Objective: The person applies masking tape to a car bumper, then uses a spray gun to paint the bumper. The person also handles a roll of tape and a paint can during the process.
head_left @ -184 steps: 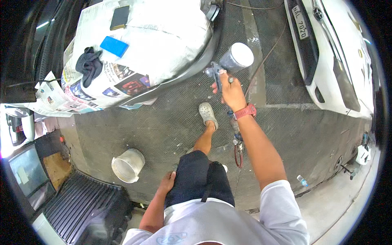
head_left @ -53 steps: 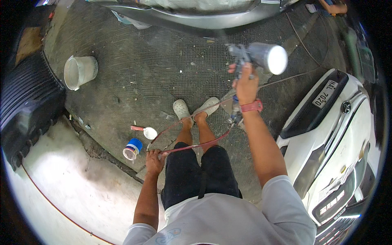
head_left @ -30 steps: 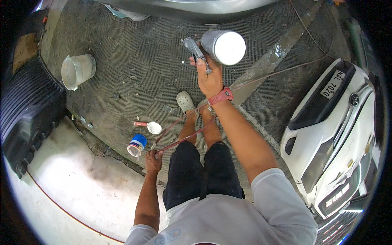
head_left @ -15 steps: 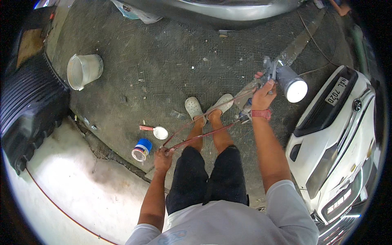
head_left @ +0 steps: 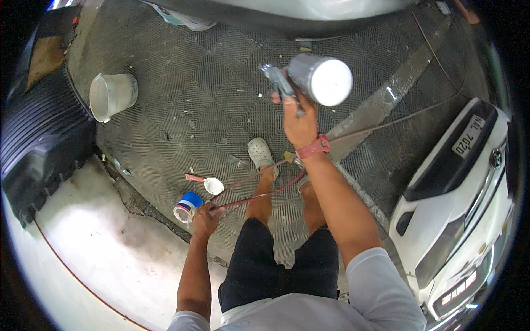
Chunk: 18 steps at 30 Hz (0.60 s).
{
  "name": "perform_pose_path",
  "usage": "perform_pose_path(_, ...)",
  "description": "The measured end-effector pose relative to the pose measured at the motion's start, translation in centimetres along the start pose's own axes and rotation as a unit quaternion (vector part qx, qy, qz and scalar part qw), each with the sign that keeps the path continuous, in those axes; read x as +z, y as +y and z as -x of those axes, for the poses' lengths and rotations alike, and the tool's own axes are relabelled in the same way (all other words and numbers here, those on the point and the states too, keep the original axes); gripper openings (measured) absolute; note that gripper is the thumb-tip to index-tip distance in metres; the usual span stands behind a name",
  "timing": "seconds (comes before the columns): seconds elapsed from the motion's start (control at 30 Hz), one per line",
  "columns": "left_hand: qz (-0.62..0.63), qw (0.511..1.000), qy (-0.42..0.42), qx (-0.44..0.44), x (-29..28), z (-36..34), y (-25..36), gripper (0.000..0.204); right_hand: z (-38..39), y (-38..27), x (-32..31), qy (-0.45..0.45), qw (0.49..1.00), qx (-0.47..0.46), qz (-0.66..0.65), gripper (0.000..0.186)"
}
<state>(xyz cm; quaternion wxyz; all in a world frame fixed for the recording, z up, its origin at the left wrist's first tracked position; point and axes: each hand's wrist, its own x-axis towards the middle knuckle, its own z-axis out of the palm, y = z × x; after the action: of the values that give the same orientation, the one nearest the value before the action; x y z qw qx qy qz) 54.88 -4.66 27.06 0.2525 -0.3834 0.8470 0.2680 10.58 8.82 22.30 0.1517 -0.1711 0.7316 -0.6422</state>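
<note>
My right hand (head_left: pixel 299 118) is closed round the handle of a paint spray gun (head_left: pixel 282 83). The gun's grey cup with a white round end (head_left: pixel 330 83) points up to the right of the hand, over the floor mat. A reddish air hose (head_left: pixel 259 196) runs from beneath my right wrist across my shins to my left hand (head_left: pixel 206 218), whose fingers are wrapped round it. Beside that hand stands a small can with a blue band (head_left: pixel 188 205). Just beyond lies a round white lid (head_left: pixel 213 185) next to a red-handled tool (head_left: pixel 195 177).
A whitish bucket (head_left: pixel 114 97) stands at the far left, near a black ribbed plastic part (head_left: pixel 41 132). A white car front (head_left: pixel 458 204) is on the right. A dark, shiny car panel (head_left: pixel 320 19) spans the far edge. More hose (head_left: pixel 403 117) trails right.
My right hand has swung the spray gun leftward and away from me, over the mat. My left hand has shifted slightly left, still holding the hose.
</note>
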Motion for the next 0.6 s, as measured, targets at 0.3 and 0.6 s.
perform_pose_path(0.3,0.011,0.993,-0.026,0.111,2.8,-11.9,13.3,0.052,3.2,8.4,-14.0,0.101,0.990,0.067,-0.066,0.056)
perform_pose_path(0.6,-0.073,0.983,-0.037,0.165,5.9,-25.9,15.0,0.053,2.7,13.0,-9.8,0.022,0.998,-0.043,-0.041,0.092)
